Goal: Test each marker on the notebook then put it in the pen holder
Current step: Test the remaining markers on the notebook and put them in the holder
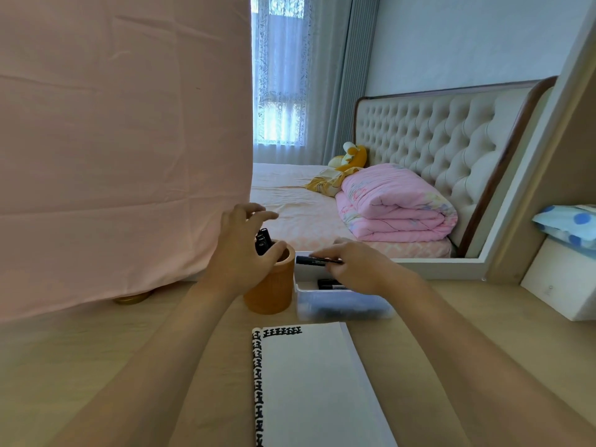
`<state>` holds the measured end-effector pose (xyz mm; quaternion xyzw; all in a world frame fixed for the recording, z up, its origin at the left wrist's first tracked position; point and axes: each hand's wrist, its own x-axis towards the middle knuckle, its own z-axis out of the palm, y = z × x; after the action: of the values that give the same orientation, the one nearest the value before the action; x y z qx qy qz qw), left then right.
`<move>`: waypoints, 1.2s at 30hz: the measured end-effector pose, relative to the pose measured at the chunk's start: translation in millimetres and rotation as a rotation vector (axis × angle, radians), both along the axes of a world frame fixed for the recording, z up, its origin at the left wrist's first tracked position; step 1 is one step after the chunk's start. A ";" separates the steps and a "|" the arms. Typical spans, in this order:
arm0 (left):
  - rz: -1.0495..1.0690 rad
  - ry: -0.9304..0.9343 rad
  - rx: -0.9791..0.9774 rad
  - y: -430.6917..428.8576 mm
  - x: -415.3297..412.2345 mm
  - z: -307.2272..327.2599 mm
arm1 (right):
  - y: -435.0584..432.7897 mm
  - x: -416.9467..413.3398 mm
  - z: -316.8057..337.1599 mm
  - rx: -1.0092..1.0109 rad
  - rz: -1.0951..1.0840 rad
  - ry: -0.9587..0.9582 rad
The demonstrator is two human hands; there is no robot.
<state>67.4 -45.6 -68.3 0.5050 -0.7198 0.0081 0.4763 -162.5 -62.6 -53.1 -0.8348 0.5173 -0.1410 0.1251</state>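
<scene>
One white spiral-bound notebook [309, 382] lies nearest, flat on the pale wood-grain surface [96, 350] between the two bare forearms. Black-and-white binding runs down its left edge. One row of black test marks [283, 331] crosses the top of the page and spells nothing legible.

Beyond the notebook, two containers stand side by side: one orange-brown cylindrical pen holder [274, 291] at left and one clear plastic box [342, 306] at right. The left hand [238, 253] rests against the holder, thumb on the near rim, fingers spread and loosely curled above the upright black markers [263, 241] inside. About three caps show; the exact count cannot be told.

The right hand [358, 269] hovers over the box, its fingers pinching one black marker [311, 260] held level, thicker end toward the holder. Its print is too small to read. Two boxed markers [330, 284] are distinct; others blur behind the wall.

At left, a pink cloth drape [122, 140] blocks the view. Farther back, a bed carries one folded pink quilt [396, 204] and one yellow plush toy [351, 156] before a tufted cream headboard [435, 130].
</scene>
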 end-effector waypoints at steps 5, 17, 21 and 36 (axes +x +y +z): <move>-0.163 -0.058 0.027 35.4 -17.8 -6.5 | 44.8 -0.5 -5.5 0.048 0.060 -0.191; -0.155 -0.110 0.212 85.1 -11.7 -54.4 | 85.1 6.9 -51.5 0.060 -0.007 -0.533; -0.087 -0.069 0.178 88.8 -11.3 -66.3 | 84.0 9.6 -60.0 0.201 -0.065 -0.820; -0.200 -0.036 0.225 89.3 -22.4 -67.4 | 80.0 5.6 -57.1 0.362 0.029 -0.980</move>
<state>45.1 43.7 -135.8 0.4808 -0.7712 -0.1111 0.4021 -156.9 17.3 -110.2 -0.6430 0.4026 -0.4217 0.4966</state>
